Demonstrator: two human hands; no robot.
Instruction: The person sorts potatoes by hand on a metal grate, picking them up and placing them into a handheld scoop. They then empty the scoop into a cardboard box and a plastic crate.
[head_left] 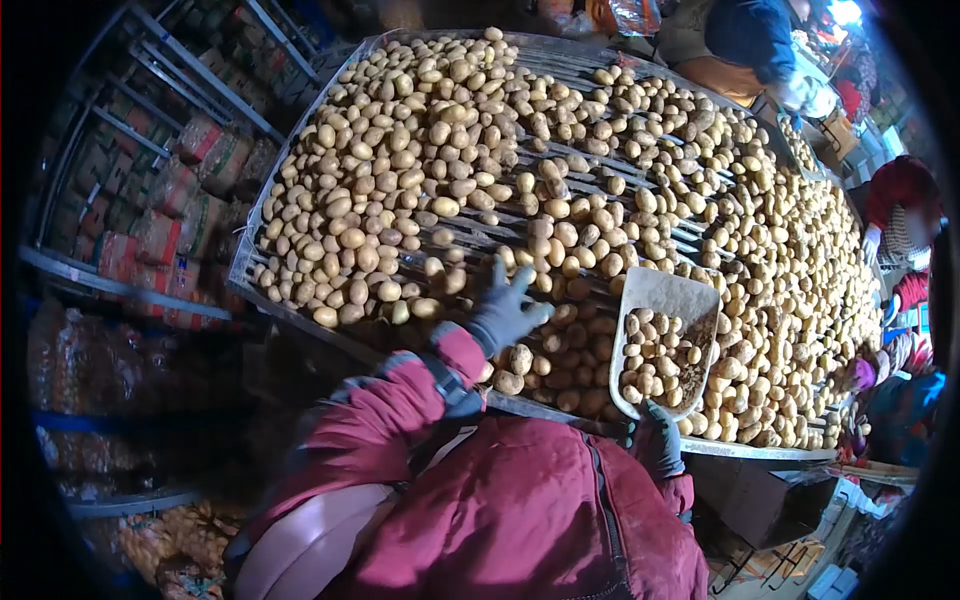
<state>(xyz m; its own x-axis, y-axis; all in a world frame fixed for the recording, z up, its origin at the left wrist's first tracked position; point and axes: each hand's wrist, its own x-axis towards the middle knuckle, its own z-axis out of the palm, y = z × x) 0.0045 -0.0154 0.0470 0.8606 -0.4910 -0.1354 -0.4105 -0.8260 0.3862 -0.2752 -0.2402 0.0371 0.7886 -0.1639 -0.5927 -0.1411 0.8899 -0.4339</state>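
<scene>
My left hand (505, 312), in a grey glove, reaches over the slatted sorting table with its fingers spread and nothing in them. Potatoes (565, 235) lie around and beneath it. At the table's near edge, my right hand (658, 442), in a dark glove, is closed on the near end of a pale scoop (650, 292). Several small potatoes (652, 350) sit inside the scoop, mostly towards its left and near side, with dirt along the right. The scoop rests among the potatoes. My right fingers are partly hidden.
The slatted table (490, 232) has a raised rim. Sacks (165, 235) are stacked on metal racks at left. A co-worker in blue (750, 40) stands at the far side, and other people (900, 200) line the right. A cardboard box (775, 505) is at lower right.
</scene>
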